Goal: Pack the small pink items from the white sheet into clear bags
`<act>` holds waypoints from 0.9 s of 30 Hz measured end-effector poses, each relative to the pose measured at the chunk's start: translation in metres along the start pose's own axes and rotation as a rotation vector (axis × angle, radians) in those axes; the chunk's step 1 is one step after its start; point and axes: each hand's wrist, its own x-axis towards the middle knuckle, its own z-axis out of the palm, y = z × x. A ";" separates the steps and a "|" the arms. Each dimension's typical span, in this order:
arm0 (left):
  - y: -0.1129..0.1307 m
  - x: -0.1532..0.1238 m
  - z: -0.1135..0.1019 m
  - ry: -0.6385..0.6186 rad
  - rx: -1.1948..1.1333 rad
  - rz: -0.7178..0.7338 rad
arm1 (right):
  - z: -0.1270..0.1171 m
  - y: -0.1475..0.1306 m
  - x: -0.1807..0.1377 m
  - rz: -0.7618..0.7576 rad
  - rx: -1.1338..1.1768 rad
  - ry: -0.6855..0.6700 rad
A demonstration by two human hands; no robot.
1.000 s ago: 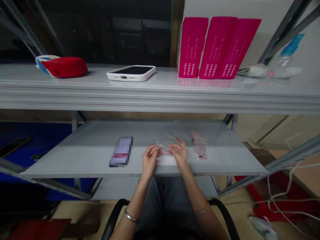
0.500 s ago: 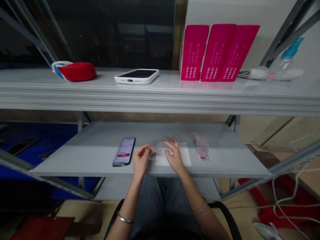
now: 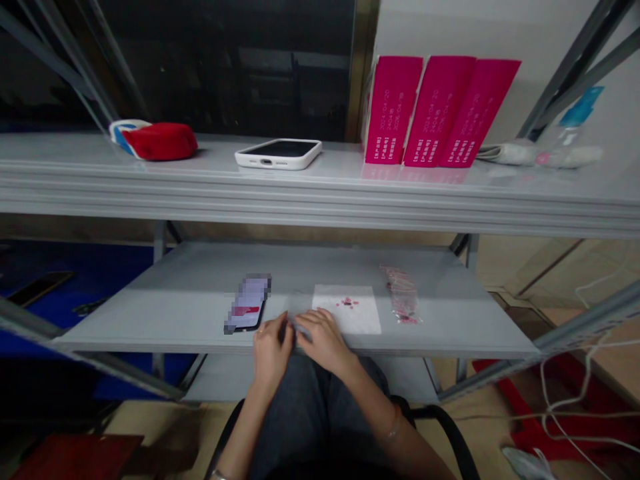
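Note:
My left hand (image 3: 273, 343) and my right hand (image 3: 320, 335) are close together at the front edge of the lower shelf, fingers closed in a pinch. Between them is a thin clear plastic bag (image 3: 301, 303), faint against the grey surface and partly hidden by the fingers. Just right of my right hand, a white sheet of paper (image 3: 367, 320) lies flat with several small red pieces (image 3: 349, 303) near its middle. Farther right is a row of overlapping small clear bags (image 3: 403, 293) with red bits in them. A phone (image 3: 253, 300) with its screen lit lies left of my left hand.
On the upper shelf (image 3: 300, 197) are a red pouch (image 3: 167, 141), a white-cased phone (image 3: 279, 155), pink boxes (image 3: 393, 110), a folded cloth (image 3: 510, 153) and a blue-topped spray bottle (image 3: 580, 113). Metal struts frame both sides. White cables (image 3: 547, 400) hang at the right.
Both hands have come nearer my body and closer together, bringing the clear bag down left of the paper. The red pieces on the paper now show. My right hand's spread fingers have closed.

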 end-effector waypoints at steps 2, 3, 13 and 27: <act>-0.002 -0.011 -0.006 -0.043 0.217 0.016 | 0.006 -0.005 -0.005 -0.009 -0.028 -0.035; -0.002 -0.015 -0.008 -0.050 0.305 0.014 | 0.008 -0.006 -0.007 -0.008 -0.044 -0.043; -0.018 -0.031 -0.008 -0.172 0.343 0.231 | 0.025 -0.012 -0.023 -0.003 -0.180 -0.017; -0.043 -0.050 0.016 -0.146 0.506 0.330 | 0.071 0.002 -0.033 -0.094 -0.404 -0.035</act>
